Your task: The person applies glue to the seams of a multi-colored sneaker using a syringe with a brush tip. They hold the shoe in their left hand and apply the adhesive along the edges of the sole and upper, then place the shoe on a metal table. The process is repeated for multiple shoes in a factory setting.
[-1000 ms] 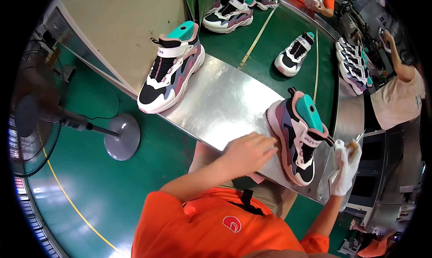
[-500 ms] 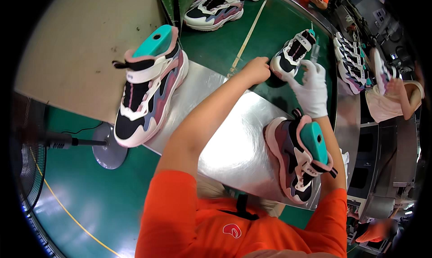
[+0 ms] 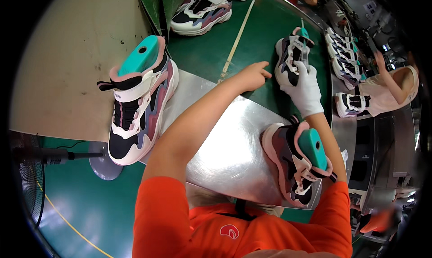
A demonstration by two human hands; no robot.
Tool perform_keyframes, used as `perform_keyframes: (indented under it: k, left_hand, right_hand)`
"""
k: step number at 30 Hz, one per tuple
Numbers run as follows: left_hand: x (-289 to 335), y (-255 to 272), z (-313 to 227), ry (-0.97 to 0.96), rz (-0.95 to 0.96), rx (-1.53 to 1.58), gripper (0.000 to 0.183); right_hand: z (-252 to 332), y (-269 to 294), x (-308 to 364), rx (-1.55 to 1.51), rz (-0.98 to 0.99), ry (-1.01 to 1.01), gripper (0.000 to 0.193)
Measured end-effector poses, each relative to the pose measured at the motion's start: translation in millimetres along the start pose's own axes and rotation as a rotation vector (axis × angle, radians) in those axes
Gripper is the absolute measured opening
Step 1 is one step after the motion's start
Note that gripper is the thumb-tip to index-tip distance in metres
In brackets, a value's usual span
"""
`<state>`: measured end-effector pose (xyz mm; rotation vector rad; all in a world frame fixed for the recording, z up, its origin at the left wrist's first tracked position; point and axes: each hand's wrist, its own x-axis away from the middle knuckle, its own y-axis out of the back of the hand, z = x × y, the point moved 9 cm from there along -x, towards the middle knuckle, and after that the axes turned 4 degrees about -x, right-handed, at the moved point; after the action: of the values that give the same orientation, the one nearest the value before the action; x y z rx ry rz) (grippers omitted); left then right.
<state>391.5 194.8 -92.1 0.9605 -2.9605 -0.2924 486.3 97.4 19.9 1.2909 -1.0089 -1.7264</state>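
Observation:
My left hand (image 3: 254,76) is bare and open, its index finger stretched toward a black, white and mauve sneaker (image 3: 288,55) without touching it. The white-gloved right hand (image 3: 307,90) is closed at the sneaker's near right side, gripping a clear, slender tube (image 3: 305,56) with a thin needle-like tip pointing away from me. Whether its fingers also press the shoe I cannot tell. A second sneaker (image 3: 288,163) with a turquoise shoe last (image 3: 313,148) stands on the metal plate by my right forearm. Another sneaker (image 3: 144,98), also with a last, stands left of my left arm.
Beneath my arms lies a shiny metal plate (image 3: 225,154), bordering a green belt (image 3: 243,46) with a pale line. More sneakers (image 3: 202,13) sit at the far left and in a row (image 3: 344,60) at right. A co-worker (image 3: 393,89) is at right; a fan (image 3: 27,168) stands left.
The far sneaker has turned more upright and slid away from my left hand, which has let go of its toe. My gloved hand has come in beside it with the tube.

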Motion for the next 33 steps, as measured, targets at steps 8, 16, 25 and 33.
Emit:
perform_keyframes:
  k: [8, 16, 25, 33]
  left_hand:
    - [14.3, 0.3, -40.2, -0.107, -0.024, -0.357, 0.052]
    - [168.1, -137.7, -219.5, -0.862, 0.482, -0.913, 0.083]
    - [200.3, -141.0, -226.1, -0.855, 0.220, -1.119, 0.070]
    - [248.3, -133.1, -226.9, -0.907, 0.051, -1.138, 0.058]
  right_hand:
    - [-37.2, 118.1, 104.9, -0.103, -0.228, 0.029, 0.088]
    - [-85.7, 181.7, 306.4, -0.924, -0.281, -0.715, 0.068]
    - [-114.9, 169.3, 376.1, -0.991, -0.169, -0.915, 0.060]
    - [-130.3, 140.9, 395.0, -0.792, -0.131, -0.762, 0.069]
